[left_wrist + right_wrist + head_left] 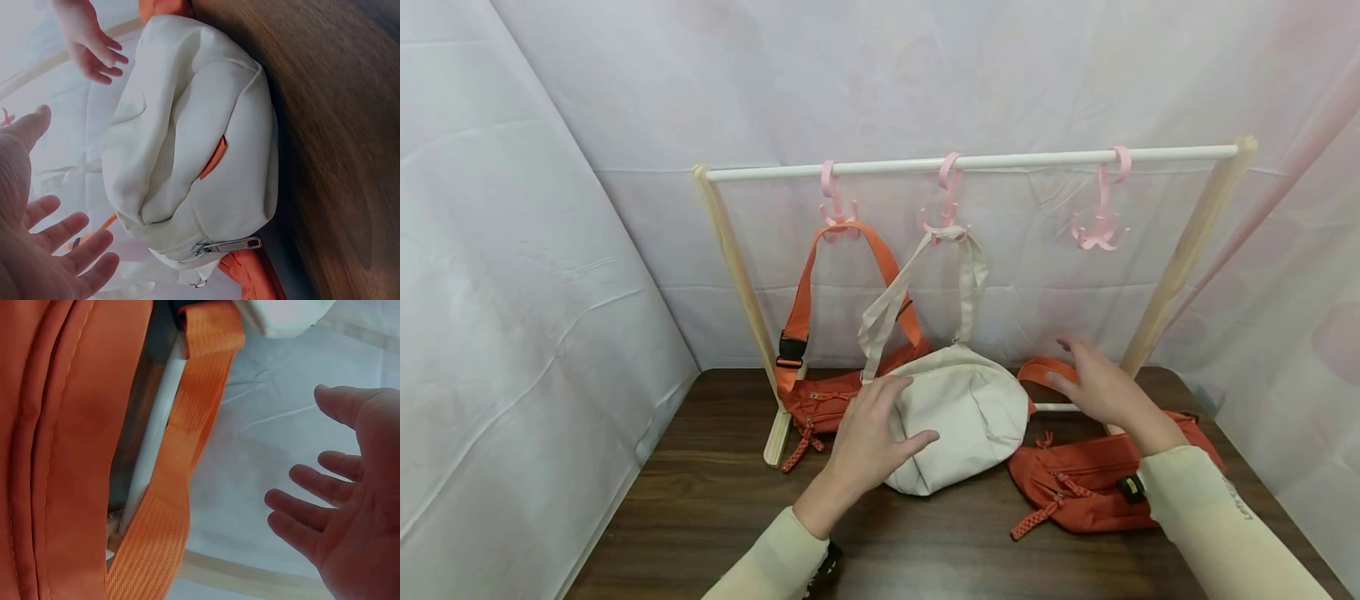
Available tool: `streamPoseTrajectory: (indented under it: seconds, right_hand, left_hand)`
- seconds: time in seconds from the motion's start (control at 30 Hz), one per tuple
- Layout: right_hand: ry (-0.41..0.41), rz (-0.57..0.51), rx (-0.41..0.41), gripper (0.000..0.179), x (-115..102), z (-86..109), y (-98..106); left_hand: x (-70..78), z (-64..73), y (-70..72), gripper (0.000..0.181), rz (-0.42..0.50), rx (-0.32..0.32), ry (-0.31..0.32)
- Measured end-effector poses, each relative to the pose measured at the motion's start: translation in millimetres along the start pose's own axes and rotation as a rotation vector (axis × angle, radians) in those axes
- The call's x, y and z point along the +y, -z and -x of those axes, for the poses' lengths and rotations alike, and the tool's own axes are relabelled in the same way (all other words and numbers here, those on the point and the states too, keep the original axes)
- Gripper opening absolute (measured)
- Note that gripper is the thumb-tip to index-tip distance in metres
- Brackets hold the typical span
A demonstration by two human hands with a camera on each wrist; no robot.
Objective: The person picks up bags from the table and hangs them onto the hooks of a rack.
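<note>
a dark wooden table [700,517] spreads below, with a rack [1030,159] standing over it — white rail, pale wooden posts. on its middle hook [951,200], at twelve o'clock, a cream bag [962,417] hangs by its strap. from the cream bag, one red bag [1097,479] lies on the table toward four o'clock, its orange strap [181,419] looped up; another red bag [831,393] sits toward nine, partly behind the cream one, its strap over the left hook [837,204].

the left hand [868,433] is at the cream bag's nine o'clock, near but not touching, fingers spread apart. the right hand [1105,383] is toward three — fingers also apart, gripping nothing, clear of the looped strap. the right hook [1101,229], at one o'clock, bears no bag.
</note>
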State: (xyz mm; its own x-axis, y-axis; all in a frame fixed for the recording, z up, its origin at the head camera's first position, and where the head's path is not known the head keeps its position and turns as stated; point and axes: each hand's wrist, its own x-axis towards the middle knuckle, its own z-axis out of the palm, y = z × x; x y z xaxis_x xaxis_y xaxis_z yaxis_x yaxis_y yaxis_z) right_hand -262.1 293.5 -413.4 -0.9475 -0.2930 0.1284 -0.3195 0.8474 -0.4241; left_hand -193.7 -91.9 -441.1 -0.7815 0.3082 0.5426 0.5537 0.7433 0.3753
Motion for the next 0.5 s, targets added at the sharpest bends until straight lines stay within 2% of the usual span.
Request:
streamPoseTrajectory:
  seconds: [0.17,0.5]
  right_hand:
    - [-0.019,0.034,-0.027,0.076,7,-4.8,-3]
    - [-0.060,0.140,-0.067,0.073,26,-21.3,-18]
  left_hand:
    - [4.0,3.4,-1.4,0.080,0.014,-0.020,-0.018]
    - [11.6,8.4,-5.2,0.078,0.038,-0.010,-0.078]
